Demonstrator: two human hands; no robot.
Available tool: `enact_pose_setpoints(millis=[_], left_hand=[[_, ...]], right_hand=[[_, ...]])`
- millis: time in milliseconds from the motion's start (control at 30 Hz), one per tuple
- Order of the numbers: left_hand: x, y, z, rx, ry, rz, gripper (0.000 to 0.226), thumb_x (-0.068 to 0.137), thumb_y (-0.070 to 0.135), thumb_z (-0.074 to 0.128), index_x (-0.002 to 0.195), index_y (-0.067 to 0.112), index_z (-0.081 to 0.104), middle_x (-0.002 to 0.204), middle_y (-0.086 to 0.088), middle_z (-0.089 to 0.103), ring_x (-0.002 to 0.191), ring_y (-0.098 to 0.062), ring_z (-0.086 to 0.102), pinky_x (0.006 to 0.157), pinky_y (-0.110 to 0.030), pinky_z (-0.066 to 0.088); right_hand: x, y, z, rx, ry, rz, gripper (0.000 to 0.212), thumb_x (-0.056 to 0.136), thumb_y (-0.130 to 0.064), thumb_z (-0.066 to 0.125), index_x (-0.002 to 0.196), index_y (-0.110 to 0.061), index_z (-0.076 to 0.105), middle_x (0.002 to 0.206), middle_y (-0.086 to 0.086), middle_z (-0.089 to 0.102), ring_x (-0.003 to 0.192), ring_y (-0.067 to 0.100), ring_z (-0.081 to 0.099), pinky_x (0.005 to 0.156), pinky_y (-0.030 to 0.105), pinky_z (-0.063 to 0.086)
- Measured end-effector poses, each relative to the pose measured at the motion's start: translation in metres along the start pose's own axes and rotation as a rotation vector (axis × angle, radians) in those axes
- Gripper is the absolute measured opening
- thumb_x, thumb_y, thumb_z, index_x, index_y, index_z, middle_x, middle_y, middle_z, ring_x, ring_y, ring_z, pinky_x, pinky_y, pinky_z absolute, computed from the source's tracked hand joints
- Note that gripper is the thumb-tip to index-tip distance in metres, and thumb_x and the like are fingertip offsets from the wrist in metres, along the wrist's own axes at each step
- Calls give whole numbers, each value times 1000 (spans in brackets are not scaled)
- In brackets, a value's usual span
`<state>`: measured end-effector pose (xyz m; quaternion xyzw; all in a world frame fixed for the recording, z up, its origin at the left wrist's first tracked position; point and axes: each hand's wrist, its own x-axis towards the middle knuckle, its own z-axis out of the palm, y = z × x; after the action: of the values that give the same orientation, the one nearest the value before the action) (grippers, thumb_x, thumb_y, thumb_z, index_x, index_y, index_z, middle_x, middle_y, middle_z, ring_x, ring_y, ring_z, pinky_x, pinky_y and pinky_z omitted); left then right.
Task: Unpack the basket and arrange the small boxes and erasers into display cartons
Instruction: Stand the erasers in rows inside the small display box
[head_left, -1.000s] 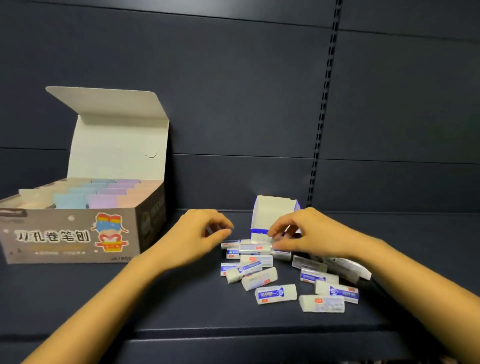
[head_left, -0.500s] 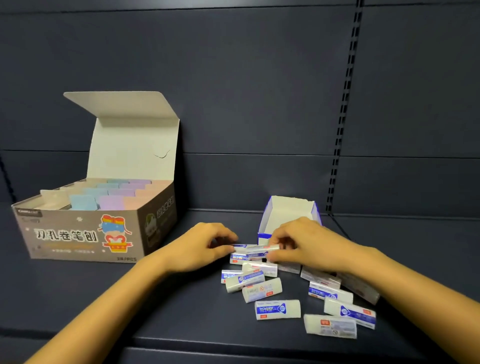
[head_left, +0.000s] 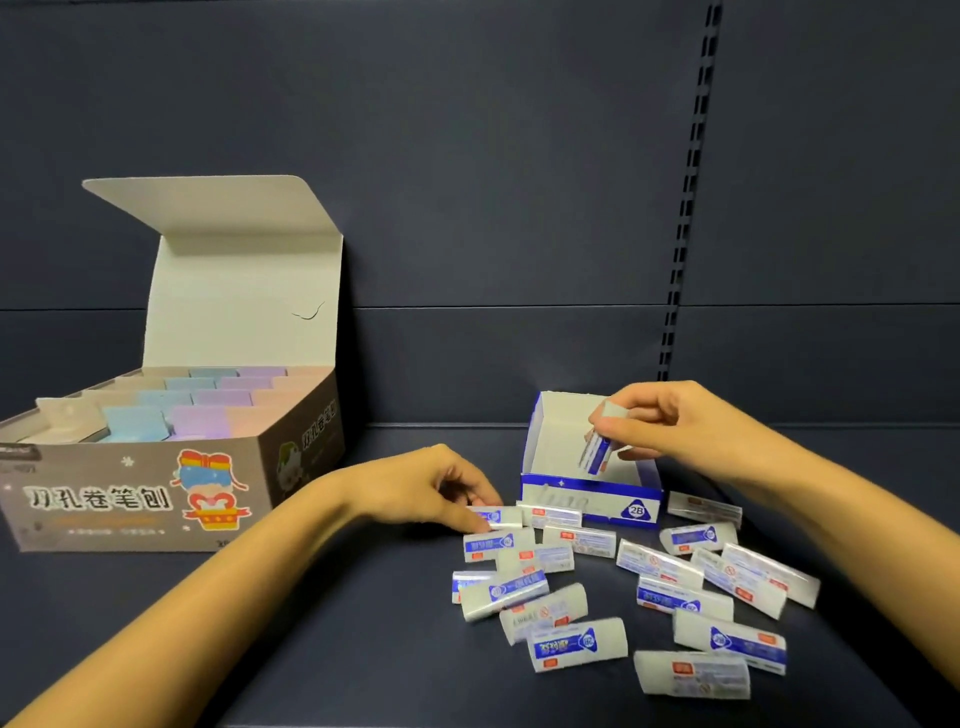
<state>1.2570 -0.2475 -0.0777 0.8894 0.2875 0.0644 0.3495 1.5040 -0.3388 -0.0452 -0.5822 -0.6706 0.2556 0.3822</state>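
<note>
Head view: the right hand (head_left: 675, 431) hangs over the small blue-and-white cardboard carton marked 2B (head_left: 571, 503). Its fingers (head_left: 634, 404) are curled tight round a bunch of white erasers in blue-printed wrappers (head_left: 597, 453). The bunch is held on end, with its lower ends dipping into the carton's open top. I cannot tell how many erasers it contains.

The left hand (head_left: 426, 488) lies low on the dark shelf (head_left: 311, 649), just left of the carton. Its fingers are bent, and the thumb and forefinger tips pinch a single wrapped eraser (head_left: 501, 517) that lies flat just beside the carton's front left corner.

The loose erasers (head_left: 576, 644), all white blocks in the same wrappers, are scattered on the shelf in front of the carton and to its right. Several overlap one another.

Well apart to the left stands a large grey cardboard display carton with printed cartoon figures (head_left: 130, 499), its lid raised. It is filled with rows of pastel small boxes (head_left: 200, 413) in cream, blue, purple and pink.
</note>
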Motion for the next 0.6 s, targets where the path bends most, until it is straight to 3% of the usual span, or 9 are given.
enact_pose_setpoints(millis=[67, 167, 267, 333, 467, 600], left_hand=[[0, -1, 2, 27, -33, 20, 23, 85, 9, 66, 108, 8, 66, 84, 11, 66, 76, -10, 54, 73, -22, 47], [-1, -2, 3, 46, -51, 39, 17, 86, 12, 64, 102, 16, 62, 88, 7, 63, 78, -9, 53, 73, -21, 46], [-4, -5, 3, 14, -35, 49, 14, 87, 15, 64, 98, 22, 59, 96, 2, 64, 81, -12, 54, 79, -34, 49], [-7, -6, 3, -30, -5, 64, 16, 85, 16, 66, 99, 21, 60, 95, 2, 64, 81, -16, 52, 80, -40, 47], [-11, -4, 1, -122, 58, 89, 27, 85, 16, 65, 112, 19, 61, 100, -9, 64, 84, -16, 52, 80, -31, 45], [-13, 1, 0, -208, 100, 118, 34, 89, 9, 59, 119, 26, 57, 107, -5, 62, 91, -8, 54, 81, -21, 46]], right_hand=[[2, 4, 1, -30, -14, 18, 20, 87, -31, 56, 99, -16, 63, 90, -6, 74, 89, 3, 69, 76, 18, 57], [8, 8, 3, -123, -15, 45, 31, 91, -39, 47, 108, -15, 57, 97, -5, 69, 94, 9, 67, 86, 29, 56], [12, 11, 7, -247, -27, 64, 36, 93, -41, 43, 111, -12, 53, 102, 2, 66, 98, 17, 66, 90, 40, 54], [12, 15, 9, -287, -52, 90, 37, 94, -41, 43, 111, -10, 52, 104, 3, 66, 97, 17, 66, 87, 40, 55], [10, 15, 10, -294, -92, 107, 46, 92, -44, 43, 116, -6, 52, 107, -1, 64, 97, 14, 64, 86, 36, 54], [1, 13, 11, -282, -141, 98, 76, 71, -68, 38, 115, -7, 52, 107, 5, 65, 99, 21, 65, 88, 45, 53]])
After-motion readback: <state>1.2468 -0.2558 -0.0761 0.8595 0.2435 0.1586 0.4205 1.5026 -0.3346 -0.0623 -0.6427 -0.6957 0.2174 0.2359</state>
